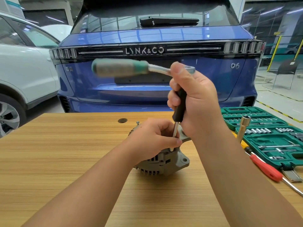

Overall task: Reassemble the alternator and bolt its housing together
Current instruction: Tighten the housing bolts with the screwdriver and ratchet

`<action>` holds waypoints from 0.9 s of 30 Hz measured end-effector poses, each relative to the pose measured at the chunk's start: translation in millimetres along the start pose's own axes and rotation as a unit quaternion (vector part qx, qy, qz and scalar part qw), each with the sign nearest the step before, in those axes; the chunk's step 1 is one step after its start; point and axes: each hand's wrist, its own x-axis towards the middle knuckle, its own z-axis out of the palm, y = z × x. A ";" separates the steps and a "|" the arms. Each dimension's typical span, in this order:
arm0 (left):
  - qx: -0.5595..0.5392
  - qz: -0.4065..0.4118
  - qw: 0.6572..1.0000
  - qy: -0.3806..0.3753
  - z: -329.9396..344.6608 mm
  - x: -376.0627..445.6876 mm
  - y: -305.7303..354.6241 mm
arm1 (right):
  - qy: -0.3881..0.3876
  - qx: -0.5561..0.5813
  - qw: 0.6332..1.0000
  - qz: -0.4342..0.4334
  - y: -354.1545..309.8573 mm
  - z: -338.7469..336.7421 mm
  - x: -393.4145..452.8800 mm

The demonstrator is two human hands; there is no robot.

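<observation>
green case (277,140) holds sockets (257,130) & bits.

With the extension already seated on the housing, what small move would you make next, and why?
Probably swing the green-handled ratchet through another short stroke. The right hand grips the black extension bar upright, its tip sits at the grey alternator housing, and the left hand pinches the shaft low to steady it.

grey alternator (161,163) (finned housing), on table (65,153)
</observation>
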 end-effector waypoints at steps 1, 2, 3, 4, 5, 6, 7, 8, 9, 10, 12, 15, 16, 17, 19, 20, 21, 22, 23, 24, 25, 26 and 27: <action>0.001 0.004 1.000 -0.001 0.5 0.0 0.0 | 0.016 -0.025 1.000 -0.003 -0.7 -2.8 1.6; 0.002 0.006 1.000 0.000 0.8 0.1 -0.1 | 0.023 -0.028 0.999 0.014 -2.3 -4.4 2.4; 0.005 0.005 1.000 0.003 0.8 0.5 -0.2 | 0.003 -0.008 0.999 0.031 -2.0 -8.3 2.8; 0.009 0.002 1.000 0.007 0.7 0.9 -0.2 | -0.024 0.032 0.998 0.051 -3.5 -8.7 3.0; 0.010 -0.001 1.000 0.009 0.4 1.2 -0.1 | -0.046 0.068 0.995 0.058 -3.0 -10.1 3.1; 0.009 -0.005 1.000 0.009 0.1 1.3 0.1 | -0.063 0.090 0.992 0.057 -1.1 -10.6 2.9; 0.007 -0.010 1.000 0.009 0.0 1.0 0.6 | -0.071 0.088 0.993 0.033 1.7 -10.6 2.3; 0.005 -0.013 1.000 0.009 -0.1 0.8 1.3 | -0.073 0.070 0.995 0.002 4.1 -9.3 1.2; 0.005 -0.016 1.000 0.010 -0.3 0.3 1.8 | -0.074 0.049 0.996 -0.027 6.1 -7.7 0.0; 0.006 -0.018 1.000 0.010 -0.4 0.0 2.5 | -0.079 0.032 0.995 -0.044 7.8 -6.3 -0.2; 0.003 -0.021 1.000 0.007 -0.8 -0.4 2.9 | -0.088 0.015 0.995 -0.055 9.3 -5.0 -0.9; -0.006 -0.017 1.000 0.005 -1.3 -0.3 2.5 | -0.110 0.045 0.992 -0.044 8.0 -6.9 -1.2; -0.008 -0.015 1.000 0.006 -1.2 -0.3 2.2 | -0.121 0.066 0.990 -0.035 7.0 -7.1 -1.3; -0.010 -0.014 1.000 0.007 -1.0 -0.3 2.1 | -0.130 0.088 0.987 -0.024 6.0 -7.8 -1.4; -0.012 -0.013 1.000 0.008 -0.7 0.3 1.7 | -0.139 0.115 0.984 -0.007 4.5 -10.7 -1.8; -0.012 -0.013 1.000 0.008 -0.6 0.5 1.5 | -0.143 0.119 0.983 -0.003 3.8 -11.4 -1.8; -0.013 -0.013 1.000 0.008 -0.9 0.7 1.3 | -0.143 0.119 0.983 0.002 3.3 -11.6 -1.8; -0.013 -0.012 1.000 0.006 -0.9 0.8 0.9 | -0.146 0.115 0.983 0.006 2.8 -11.5 -1.1; -0.014 -0.012 1.000 0.004 -0.8 0.8 0.6 | -0.146 0.113 0.983 0.015 1.9 -10.5 -0.9; -0.017 -0.011 1.000 0.003 -0.7 0.8 0.4 | -0.140 0.118 0.983 0.031 0.5 -8.4 -0.4; -0.019 -0.010 1.000 0.004 -0.4 0.6 0.3 | -0.122 0.120 0.984 0.044 0.3 -6.5 0.1; -0.018 -0.008 1.000 0.005 0.1 0.7 0.1 | -0.092 0.096 0.990 0.036 0.9 -5.7 0.4; -0.010 -0.005 1.000 0.006 0.4 0.8 0.4 | -0.048 0.043 0.998 0.007 1.7 -5.1 0.1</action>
